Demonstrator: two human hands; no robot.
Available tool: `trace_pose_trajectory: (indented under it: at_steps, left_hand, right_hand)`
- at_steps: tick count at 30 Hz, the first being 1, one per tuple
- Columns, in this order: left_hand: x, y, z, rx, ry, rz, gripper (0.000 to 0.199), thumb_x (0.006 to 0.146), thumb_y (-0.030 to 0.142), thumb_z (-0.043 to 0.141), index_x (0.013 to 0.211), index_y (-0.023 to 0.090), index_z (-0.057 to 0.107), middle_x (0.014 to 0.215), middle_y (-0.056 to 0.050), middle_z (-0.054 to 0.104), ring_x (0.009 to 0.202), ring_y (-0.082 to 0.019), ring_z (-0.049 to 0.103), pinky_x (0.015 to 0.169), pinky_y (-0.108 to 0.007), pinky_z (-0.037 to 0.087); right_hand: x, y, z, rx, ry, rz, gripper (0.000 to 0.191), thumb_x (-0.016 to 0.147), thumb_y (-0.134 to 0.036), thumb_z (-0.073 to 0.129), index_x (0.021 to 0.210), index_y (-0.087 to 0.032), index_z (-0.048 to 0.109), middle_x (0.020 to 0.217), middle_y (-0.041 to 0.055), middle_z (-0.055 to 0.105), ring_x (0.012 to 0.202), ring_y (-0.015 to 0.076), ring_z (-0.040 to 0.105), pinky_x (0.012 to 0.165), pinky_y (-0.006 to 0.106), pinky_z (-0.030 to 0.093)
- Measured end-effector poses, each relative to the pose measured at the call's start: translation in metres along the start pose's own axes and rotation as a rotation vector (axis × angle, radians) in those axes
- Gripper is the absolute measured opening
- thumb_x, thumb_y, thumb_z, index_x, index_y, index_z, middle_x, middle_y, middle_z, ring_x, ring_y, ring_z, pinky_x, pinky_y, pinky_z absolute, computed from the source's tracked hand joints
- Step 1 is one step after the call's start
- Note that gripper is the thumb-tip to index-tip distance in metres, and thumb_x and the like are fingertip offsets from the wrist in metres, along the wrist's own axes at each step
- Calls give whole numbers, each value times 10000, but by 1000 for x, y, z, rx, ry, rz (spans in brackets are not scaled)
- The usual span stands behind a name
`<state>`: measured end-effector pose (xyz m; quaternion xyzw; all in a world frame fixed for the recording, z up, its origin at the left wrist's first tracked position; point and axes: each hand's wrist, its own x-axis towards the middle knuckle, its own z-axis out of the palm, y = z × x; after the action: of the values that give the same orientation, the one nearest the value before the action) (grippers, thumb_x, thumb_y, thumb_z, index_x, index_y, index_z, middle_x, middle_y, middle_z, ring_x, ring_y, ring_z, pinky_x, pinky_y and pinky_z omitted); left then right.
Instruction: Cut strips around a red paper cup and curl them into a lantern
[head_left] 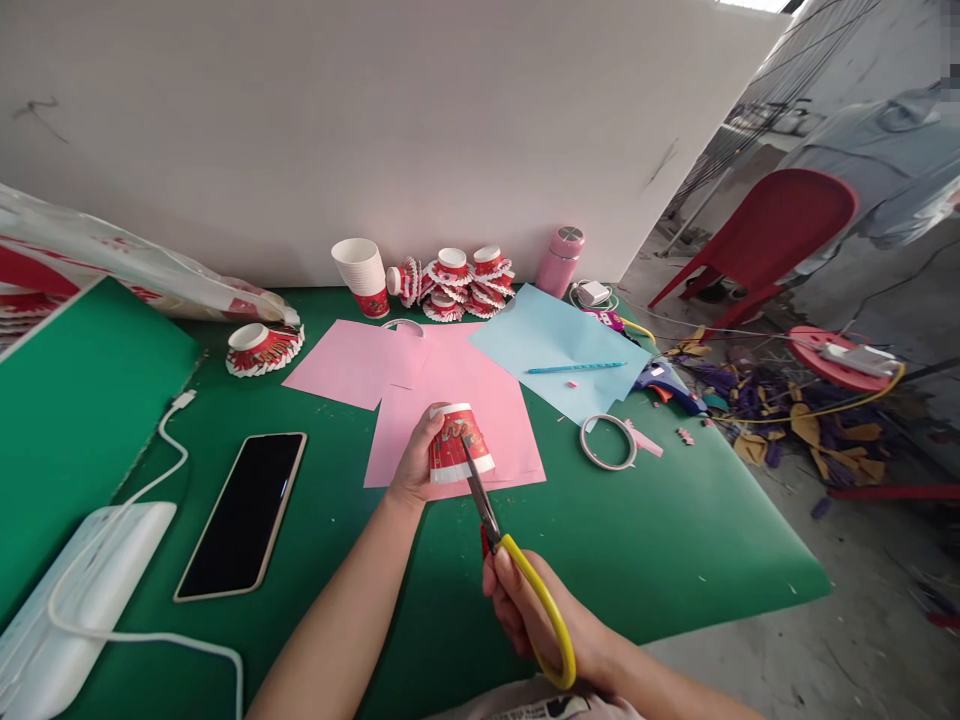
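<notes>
A red patterned paper cup [456,440] with white edges is held in my left hand [418,462] over pink paper [510,425]. The fingers wrap its left side. My right hand [525,600] grips scissors [551,610] with yellow handles. Their blades point up and lie over the cup's front; whether they have cut into it I cannot tell. Behind stand a stack of paper cups [361,275] and several cups with fringed, spread sides [450,285]. One more fringed cup [262,350] sits at the left.
A phone [241,515], a white cable and a white power strip [127,560] lie at left. Blue paper [562,350] with a pen, a tape roll [607,442], a glue gun [667,385] and a pink bottle [561,260] are at right. A person stands beyond a red chair [772,230].
</notes>
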<state>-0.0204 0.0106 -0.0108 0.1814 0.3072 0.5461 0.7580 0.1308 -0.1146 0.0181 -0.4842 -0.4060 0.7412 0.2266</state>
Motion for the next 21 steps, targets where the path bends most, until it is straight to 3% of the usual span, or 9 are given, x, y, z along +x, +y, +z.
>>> trace_pose_trajectory:
  at_steps: [11,21]
  left_hand:
    - [1,0,1,2,17,4,269,682,342,686,866,189,563,807,-30,669,782,-222,656,715,-371,500]
    - [1,0,0,17,22,5,272,682,338,689,870,197,552,795,-17,659,767,-208,651,704,-362,503]
  right_hand:
    - [0,-5,2,-41,43,67,664,657,-849,307,681,-194,408,459,-86,329,360,45,306,344,180,264]
    - [-1,-9,5,-85,72,30,666,640,-868,250,615,-208,339,423,-97,262,351,38,249,335,192,211]
